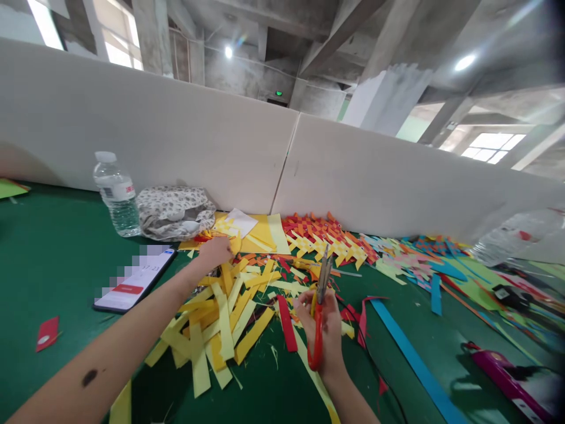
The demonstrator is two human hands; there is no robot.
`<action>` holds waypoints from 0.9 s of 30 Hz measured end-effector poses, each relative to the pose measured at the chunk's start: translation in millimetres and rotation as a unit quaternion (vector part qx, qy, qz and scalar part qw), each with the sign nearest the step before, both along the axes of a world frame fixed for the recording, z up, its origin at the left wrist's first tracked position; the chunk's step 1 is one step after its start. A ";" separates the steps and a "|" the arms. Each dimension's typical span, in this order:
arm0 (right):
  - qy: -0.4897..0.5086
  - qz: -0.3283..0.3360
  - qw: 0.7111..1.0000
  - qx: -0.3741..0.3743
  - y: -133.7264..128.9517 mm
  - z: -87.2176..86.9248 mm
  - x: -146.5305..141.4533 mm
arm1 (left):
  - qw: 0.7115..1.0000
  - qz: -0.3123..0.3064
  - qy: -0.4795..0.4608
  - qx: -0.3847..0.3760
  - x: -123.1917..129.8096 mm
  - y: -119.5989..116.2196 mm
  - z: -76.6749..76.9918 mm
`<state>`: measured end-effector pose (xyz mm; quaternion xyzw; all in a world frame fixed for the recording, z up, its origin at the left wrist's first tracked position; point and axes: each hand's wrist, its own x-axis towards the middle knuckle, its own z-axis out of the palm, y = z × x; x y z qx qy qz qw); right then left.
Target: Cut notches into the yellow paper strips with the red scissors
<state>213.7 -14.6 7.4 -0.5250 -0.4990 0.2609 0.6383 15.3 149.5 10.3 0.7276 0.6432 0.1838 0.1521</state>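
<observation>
1. At the left edge of the green table [53, 253], lime-green paper [13, 188], cut off by the frame; nearer, a small red card [47, 333] with a pale round spot.
2. Clear water bottle [117, 197], red characters on the label too small to read; just right of it, a crumpled spotted cloth bag [174, 212].
3. Face-up phone [141, 280], partly masked by blurred blocks, with a red bar on the screen and unreadable writing.
4. Left hand [215, 254], stretched forward to the near edge of yellow sheets [278, 232]; fingers bent, tips partly hidden; cannot tell gripping from mere touching.
5. Between and below both hands, a loose heap of yellow paper strips [225, 330], partly behind the left forearm.
6. Beyond the white partition [229, 147], a green lit sign [278, 93], too distant to read.
7. Right hand [331, 335], grasping scissors [318, 330] by the red handles, blades upward; just left, a red strip [288, 324].
8. Beyond the scissors, overlapping woven paper pieces [326, 235] in red, orange and yellow.
9. Long blue strip [410, 353], cut off below.
10. Far right, a second bottle [507, 238], blurred, and a purple power strip [489, 362].
</observation>
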 end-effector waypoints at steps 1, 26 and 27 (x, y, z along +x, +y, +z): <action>-0.003 0.003 1.000 -0.001 -1.7 0.8 -1.2 | 1.000 -0.003 -0.026 0.016 -2.0 -1.7 2.0; -0.047 0.229 0.972 -0.022 -13.2 -0.4 -22.0 | 0.689 -0.038 -0.676 -0.259 35.6 -151.3 -17.6; -0.042 0.239 0.970 -0.020 -13.3 -0.3 -22.8 | 0.689 -0.038 -0.676 -0.258 35.2 -151.5 -18.5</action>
